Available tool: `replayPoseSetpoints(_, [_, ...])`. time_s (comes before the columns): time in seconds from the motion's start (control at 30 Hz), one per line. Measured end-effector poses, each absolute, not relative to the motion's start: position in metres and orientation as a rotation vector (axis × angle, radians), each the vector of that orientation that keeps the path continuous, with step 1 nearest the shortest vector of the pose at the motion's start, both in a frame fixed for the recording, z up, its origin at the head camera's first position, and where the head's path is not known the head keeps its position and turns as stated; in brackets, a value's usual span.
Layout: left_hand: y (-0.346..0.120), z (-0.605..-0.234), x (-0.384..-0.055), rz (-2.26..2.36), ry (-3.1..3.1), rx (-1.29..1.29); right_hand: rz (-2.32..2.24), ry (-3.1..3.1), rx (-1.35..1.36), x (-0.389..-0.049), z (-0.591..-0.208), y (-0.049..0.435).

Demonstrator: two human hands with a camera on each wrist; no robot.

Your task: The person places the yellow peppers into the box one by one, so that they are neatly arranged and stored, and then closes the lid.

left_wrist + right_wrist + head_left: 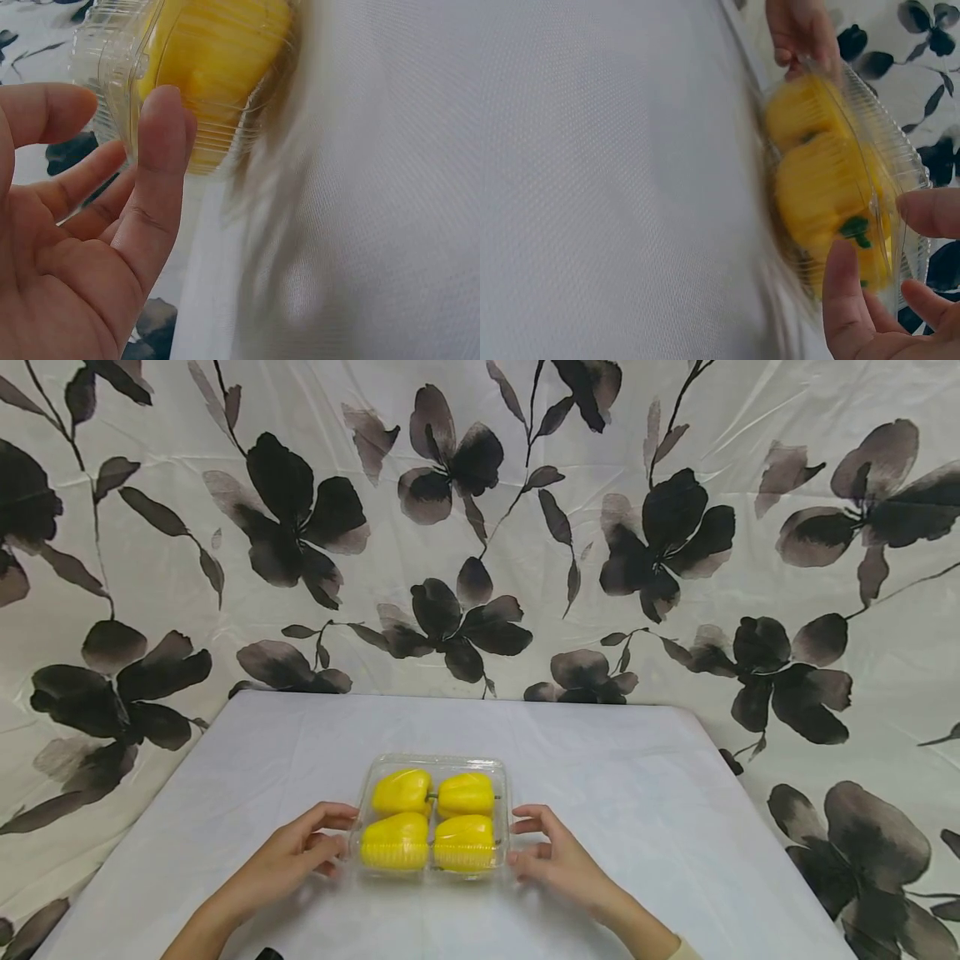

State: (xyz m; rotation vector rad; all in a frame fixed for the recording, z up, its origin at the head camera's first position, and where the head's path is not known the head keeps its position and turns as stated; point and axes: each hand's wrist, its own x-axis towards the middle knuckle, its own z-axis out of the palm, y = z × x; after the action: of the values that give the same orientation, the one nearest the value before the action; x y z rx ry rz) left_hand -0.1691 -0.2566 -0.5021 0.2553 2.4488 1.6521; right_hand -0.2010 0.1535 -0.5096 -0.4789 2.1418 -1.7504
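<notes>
A clear plastic clamshell box (430, 763) with a closed-looking lid sits on the white table, holding several yellow bell peppers (395, 841). Green stems show on some of them. At the box's left side is my left hand (288, 860), fingers loosely bent and fingertips at the edge; thumb and fingers stand apart in the left wrist view. My right hand (558, 864) mirrors it on the right side, with fingertips beside the wall. In the right wrist view its fingers (934, 213) reach the lid's rim. Whether either hand firmly touches the plastic, I cannot tell.
A white cloth covers the table (622, 777), whose far edge meets a floral curtain (555, 593). A small black object (268, 953) shows at the bottom edge of the head view, left of centre.
</notes>
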Motion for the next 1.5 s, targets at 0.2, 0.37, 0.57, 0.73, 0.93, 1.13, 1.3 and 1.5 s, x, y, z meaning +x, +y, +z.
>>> replayPoseSetpoints(0.2, [-0.2573, -0.5012, -0.1675, 1.638, 2.445, 0.238, -1.77, 2.121, -0.439, -0.1986, -0.5111, 0.1506])
replayPoseSetpoints(0.37, [-0.2576, -0.5023, -0.1671, 1.636, 2.411, 0.221, -1.775, 2.095, -0.41, -0.1977, -0.5105, 0.15])
replayPoseSetpoints(0.57, [-0.2569, -0.5015, -0.1654, 1.61, 2.404, 0.2, -1.744, 2.078, -0.413, -0.1973, -0.5081, 0.1512])
replayPoseSetpoints(0.73, [-0.2558, -0.5009, -0.1648, 1.595, 2.404, 0.22, -1.735, 2.062, -0.422, -0.1972, -0.5077, 0.1518])
replayPoseSetpoints(0.93, [-0.2542, -0.5002, -0.1651, 1.597, 2.382, 0.259, -1.726, 2.053, -0.435, -0.1976, -0.508, 0.1506])
replayPoseSetpoints(1.13, [-0.2546, -0.5011, -0.165, 1.595, 2.35, 0.295, -1.721, 2.01, -0.428, -0.1972, -0.5092, 0.1508])
replayPoseSetpoints(1.3, [-0.2547, -0.5024, -0.1654, 1.625, 2.293, 0.331, -1.734, 1.992, -0.428, -0.1966, -0.509, 0.1502])
replayPoseSetpoints(1.5, [-0.2533, -0.5008, -0.1655, 1.615, 2.294, 0.318, -1.744, 2.001, -0.426, -0.1979, -0.5084, 0.1499])
